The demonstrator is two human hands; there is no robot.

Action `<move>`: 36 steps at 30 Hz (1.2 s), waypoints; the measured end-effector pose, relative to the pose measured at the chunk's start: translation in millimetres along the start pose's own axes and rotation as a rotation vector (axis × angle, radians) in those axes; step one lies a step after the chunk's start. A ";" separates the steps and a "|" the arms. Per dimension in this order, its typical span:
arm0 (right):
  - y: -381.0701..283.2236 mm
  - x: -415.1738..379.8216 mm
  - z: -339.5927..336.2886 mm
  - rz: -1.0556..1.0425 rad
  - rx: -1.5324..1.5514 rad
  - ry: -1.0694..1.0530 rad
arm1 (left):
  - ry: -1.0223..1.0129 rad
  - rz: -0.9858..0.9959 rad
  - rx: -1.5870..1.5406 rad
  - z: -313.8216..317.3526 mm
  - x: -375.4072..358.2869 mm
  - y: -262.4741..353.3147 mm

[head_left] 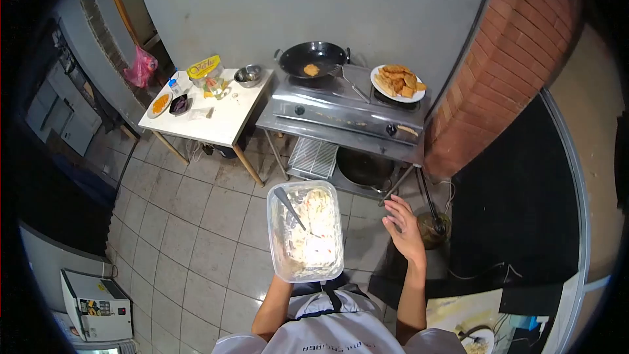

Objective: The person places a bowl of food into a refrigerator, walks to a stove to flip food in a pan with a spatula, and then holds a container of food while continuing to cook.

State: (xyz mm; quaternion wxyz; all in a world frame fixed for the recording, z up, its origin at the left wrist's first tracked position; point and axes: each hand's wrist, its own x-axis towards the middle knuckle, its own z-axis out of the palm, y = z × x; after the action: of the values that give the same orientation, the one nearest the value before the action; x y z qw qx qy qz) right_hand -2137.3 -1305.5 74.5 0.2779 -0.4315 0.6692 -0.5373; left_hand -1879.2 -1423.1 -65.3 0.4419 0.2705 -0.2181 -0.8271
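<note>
A clear plastic container [274, 236] with a pale, creamy mixture is held up in front of my body. A dark-handled utensil [289, 207] leans inside it. My left forearm runs up beneath the container, and the fingers of that hand are hidden under it. My right hand [403, 226] is raised to the right of the container, apart from it, with fingers spread and nothing held. A black wok [295, 56] with one browned piece [311, 70] sits on the stove's left side. On the right stands a white plate [406, 97] of fried pieces.
A metal spatula [356, 85] lies between wok and plate on the stove [341, 111]. The white table [223, 124] at left bears a metal bowl [248, 76], a yellow package [204, 67] and small dishes. A brick column [485, 78] stands right; a large jar [432, 229] is on the floor.
</note>
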 end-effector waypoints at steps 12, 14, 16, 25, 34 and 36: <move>34.6 161.8 5.7 0.112 0.142 0.119 | 0.005 0.015 -0.033 39.9 193.6 37.8; 34.9 187.9 9.7 0.085 0.101 0.154 | 0.002 0.007 -0.032 50.2 228.8 47.2; 47.2 220.7 15.8 0.018 0.061 0.188 | -0.006 0.008 -0.026 58.4 258.0 59.1; 120.6 347.7 47.4 0.101 -0.402 0.230 | 0.091 0.141 -0.042 66.3 334.4 101.8; 158.2 435.6 61.8 0.065 -0.609 0.277 | 0.326 0.444 -0.064 72.2 348.7 116.4; 161.1 440.3 59.3 0.103 -0.677 0.258 | 0.364 0.503 -0.098 71.7 347.5 114.3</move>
State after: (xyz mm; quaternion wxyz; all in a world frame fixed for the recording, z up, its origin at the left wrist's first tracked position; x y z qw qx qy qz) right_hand -2340.9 -1711.6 -55.5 0.0593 -0.3934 0.8596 -0.3206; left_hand -2016.0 -1768.1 -30.9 0.6769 0.3299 -0.1553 -0.6394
